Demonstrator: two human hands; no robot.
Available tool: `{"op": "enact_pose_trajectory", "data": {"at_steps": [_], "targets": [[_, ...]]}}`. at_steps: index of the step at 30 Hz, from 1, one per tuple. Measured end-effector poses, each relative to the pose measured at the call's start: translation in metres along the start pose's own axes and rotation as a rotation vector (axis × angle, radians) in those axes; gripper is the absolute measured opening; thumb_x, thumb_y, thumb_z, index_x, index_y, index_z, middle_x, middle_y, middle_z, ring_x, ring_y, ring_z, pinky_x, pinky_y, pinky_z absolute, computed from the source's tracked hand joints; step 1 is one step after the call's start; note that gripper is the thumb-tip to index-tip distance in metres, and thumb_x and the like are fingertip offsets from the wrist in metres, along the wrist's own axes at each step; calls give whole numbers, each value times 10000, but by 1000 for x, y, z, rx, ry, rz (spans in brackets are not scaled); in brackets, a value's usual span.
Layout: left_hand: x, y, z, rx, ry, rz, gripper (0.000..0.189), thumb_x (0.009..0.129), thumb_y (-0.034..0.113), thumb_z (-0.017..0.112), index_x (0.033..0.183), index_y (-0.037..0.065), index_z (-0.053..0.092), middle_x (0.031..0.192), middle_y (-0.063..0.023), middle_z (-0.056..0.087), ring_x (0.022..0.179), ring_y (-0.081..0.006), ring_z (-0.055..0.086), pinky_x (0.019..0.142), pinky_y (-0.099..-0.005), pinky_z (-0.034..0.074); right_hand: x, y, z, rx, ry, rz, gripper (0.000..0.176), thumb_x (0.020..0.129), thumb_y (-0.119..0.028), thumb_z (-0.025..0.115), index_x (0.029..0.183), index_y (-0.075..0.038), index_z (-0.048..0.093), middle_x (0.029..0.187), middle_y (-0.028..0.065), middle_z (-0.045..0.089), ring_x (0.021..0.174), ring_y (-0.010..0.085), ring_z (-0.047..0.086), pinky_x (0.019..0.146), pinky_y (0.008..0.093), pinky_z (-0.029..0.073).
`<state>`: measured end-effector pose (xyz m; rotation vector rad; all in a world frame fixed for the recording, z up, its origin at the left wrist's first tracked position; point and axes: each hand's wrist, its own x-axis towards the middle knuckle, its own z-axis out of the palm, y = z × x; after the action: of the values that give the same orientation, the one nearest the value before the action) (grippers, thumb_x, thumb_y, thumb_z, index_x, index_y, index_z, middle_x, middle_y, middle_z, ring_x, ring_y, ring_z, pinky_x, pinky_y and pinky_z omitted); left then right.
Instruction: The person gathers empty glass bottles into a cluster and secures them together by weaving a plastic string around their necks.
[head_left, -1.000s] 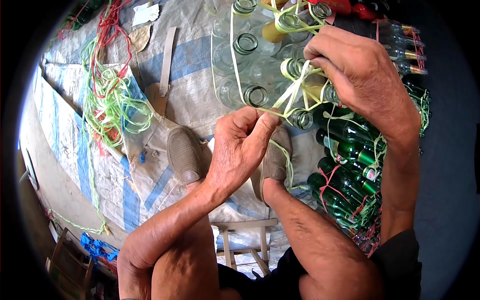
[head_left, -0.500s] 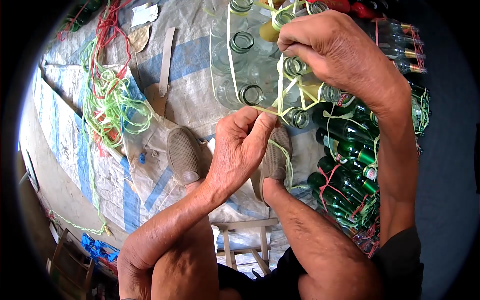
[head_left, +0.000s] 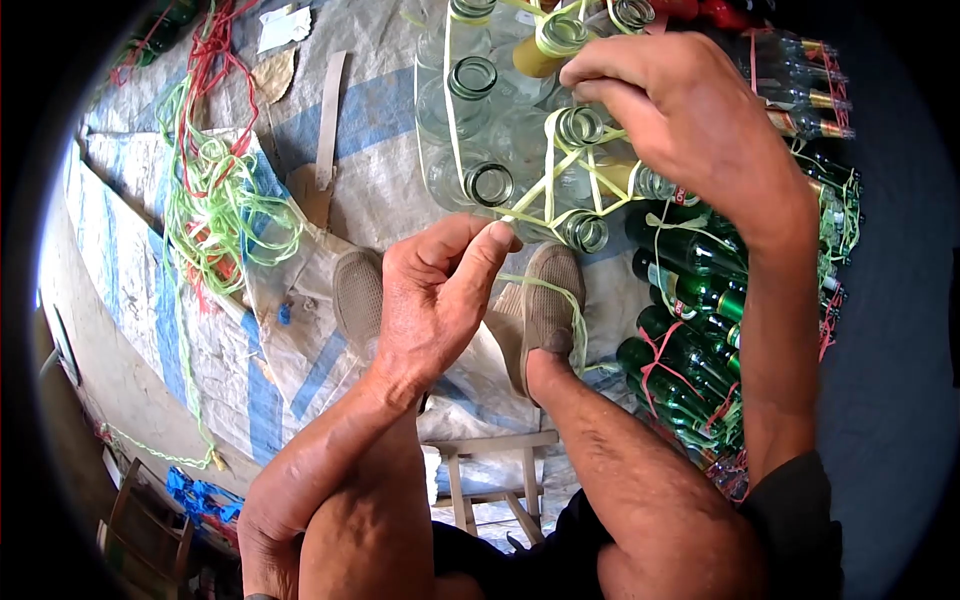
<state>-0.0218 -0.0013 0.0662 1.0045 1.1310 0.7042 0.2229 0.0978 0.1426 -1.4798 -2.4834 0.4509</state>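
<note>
Clear glass bottles (head_left: 490,185) stand upright in a cluster, pale yellow-green plastic twine (head_left: 549,190) looped around and between their necks. My left hand (head_left: 440,285) pinches a strand of this twine between thumb and index finger, just in front of the nearest bottles. A loose tail of twine hangs from it over my shoe. Above the bottle necks, my right hand (head_left: 690,130) is closed, thumb against curled fingers; whatever lies between the fingertips is hidden. One bottle (head_left: 540,55) near those fingertips looks yellowish.
Green bottles (head_left: 690,350) tied with pink and pale string lie at the right. Tangled green and red twine (head_left: 215,200) lies on the blue-striped sheet (head_left: 350,120) at the left, near a flat strip (head_left: 330,120). My shoes (head_left: 552,300) are below the bottles.
My left hand has moved left, drawing its strand out from the front bottles. My right hand stays above the necks, shifted slightly. The view has moved a little.
</note>
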Motion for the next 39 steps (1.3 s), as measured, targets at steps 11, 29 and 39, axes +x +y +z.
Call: {"op": "enact_pose_trajectory", "data": {"at_steps": [11,29,39], "targets": [[-1,2,-6,135,45,142,220,1078,175,725,1017,-25,793,701,46,599,675,-30,472,575,-250,406,-52,-76,38,-73,231,288,819,685,-183,947,1430,-61,629,1347,122,649,1200,355,636,1032,468,493],[-7,20,-24,359,-2,198,154,1057,107,727,1026,-30,789,747,-12,706,700,-53,572,623,-257,473,-50,-85,46,-5,298,351,804,669,-133,949,1404,-51,635,1378,66,644,1188,298,623,980,440,433],[2,68,-32,706,-131,407,65,925,84,779,936,50,725,735,-176,692,632,-401,693,545,-442,523,-52,-85,47,51,341,340,764,672,-134,944,1368,-35,645,1331,63,649,1179,271,630,966,447,411]]}}
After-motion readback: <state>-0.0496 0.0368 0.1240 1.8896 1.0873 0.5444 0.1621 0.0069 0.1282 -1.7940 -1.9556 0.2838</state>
